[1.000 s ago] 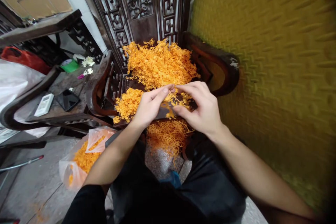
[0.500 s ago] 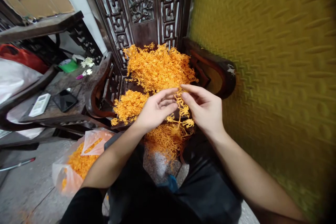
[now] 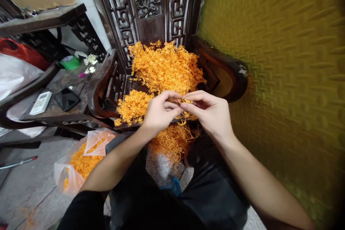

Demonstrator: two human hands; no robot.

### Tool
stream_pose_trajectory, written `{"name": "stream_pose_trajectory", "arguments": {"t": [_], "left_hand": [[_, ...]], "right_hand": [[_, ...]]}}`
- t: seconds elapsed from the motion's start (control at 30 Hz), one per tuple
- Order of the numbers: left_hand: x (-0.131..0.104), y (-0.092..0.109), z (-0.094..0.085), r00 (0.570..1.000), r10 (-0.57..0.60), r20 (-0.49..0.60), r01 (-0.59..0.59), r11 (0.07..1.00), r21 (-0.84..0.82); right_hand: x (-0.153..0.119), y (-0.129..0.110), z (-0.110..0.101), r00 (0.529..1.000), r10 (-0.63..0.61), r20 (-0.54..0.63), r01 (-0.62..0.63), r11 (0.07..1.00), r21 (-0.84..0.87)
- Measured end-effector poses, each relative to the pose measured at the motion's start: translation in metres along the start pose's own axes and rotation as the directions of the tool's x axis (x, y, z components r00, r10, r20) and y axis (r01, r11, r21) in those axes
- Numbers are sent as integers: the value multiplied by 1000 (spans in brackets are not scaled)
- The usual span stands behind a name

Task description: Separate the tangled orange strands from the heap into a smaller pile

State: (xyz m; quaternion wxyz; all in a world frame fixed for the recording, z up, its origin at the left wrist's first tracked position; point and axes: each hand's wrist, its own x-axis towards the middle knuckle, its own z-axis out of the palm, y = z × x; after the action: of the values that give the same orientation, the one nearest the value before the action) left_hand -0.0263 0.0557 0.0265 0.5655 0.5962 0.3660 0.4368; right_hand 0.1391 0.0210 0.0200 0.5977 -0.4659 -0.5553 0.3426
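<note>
The left hand and the right hand are meeting fingertip to fingertip over the front edge of a dark carved chair, both pinching closed on one small orange sprig, with the remaining fingers curling loosely inward. The sprig is sitting between the two thumbs and forefingers, above the chair seat. Risk, as judged: the piece is looking thin and brittle, so uneven pulling between the two pinches could be snapping it in the wrong place, and fragments could be dropping past the seat edge into the loose strands hanging below, where they would be mixing. Just behind the hands a large orange heap is filling the back of the seat, and a smaller heap is lying beside the left hand. Further out to the left, a plastic bag holding more orange pieces is resting on the floor, and a phone and a remote control are lying on a side table.
</note>
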Motion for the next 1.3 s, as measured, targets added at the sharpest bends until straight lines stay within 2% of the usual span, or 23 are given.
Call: {"name": "stream_pose_trajectory", "arguments": {"t": [0.2,0.3,0.43,0.57,0.6,0.63,0.67,0.73,0.77,0.8,0.83,0.87,0.9,0.93,1.0,1.1,1.2,1.3], "left_hand": [[0,-2,-1,999,52,-1,-52,996,75],[1,3,-4,999,34,37,-42,968,246],[4,16,-1,980,188,66,-194,820,538],[5,30,0,954,282,99,-272,684,676],[5,32,-3,951,295,88,-271,667,694],[4,33,-7,951,301,65,-258,663,703],[3,33,-12,955,296,26,-230,681,695],[3,32,-22,963,260,-73,-165,779,604],[3,31,-26,967,235,-103,-149,841,521],[3,30,-28,971,212,-113,-146,893,425],[4,28,-29,974,197,-110,-151,931,331],[5,27,-28,977,188,-103,-158,955,250],[6,25,-27,979,181,-98,-161,970,184],[7,23,-25,980,172,-100,-159,978,132],[9,18,-22,981,161,-112,-156,986,55],[12,10,-21,980,172,-100,-174,985,-15],[14,5,-22,977,195,-90,-198,980,-33],[13,4,-21,975,210,-77,-214,975,-57]], "right_hand": [[0,-2,-5,998,36,-46,-39,997,-65],[0,-5,-8,989,-112,-100,90,975,-202],[-1,-9,-3,931,-317,-183,254,919,-302],[4,-12,0,888,-371,-272,282,906,-315],[8,-12,-4,868,-387,-311,294,906,-306],[12,-11,-10,826,-420,-375,331,901,-280],[17,-9,-18,778,-445,-444,376,895,-239],[26,-2,-33,655,-451,-606,508,857,-89],[30,1,-39,732,-359,-579,457,889,25],[31,5,-42,826,-221,-518,343,927,152],[31,8,-42,910,-65,-410,188,945,267],[30,11,-39,959,68,-275,29,942,334],[27,12,-34,976,155,-153,-90,926,366],[25,12,-28,981,188,-57,-154,916,371],[19,9,-15,989,140,42,-145,925,352],[11,3,0,996,37,84,-56,967,249],[6,0,8,990,12,140,-13,1000,1],[2,1,13,989,-18,147,45,982,-183]]}}
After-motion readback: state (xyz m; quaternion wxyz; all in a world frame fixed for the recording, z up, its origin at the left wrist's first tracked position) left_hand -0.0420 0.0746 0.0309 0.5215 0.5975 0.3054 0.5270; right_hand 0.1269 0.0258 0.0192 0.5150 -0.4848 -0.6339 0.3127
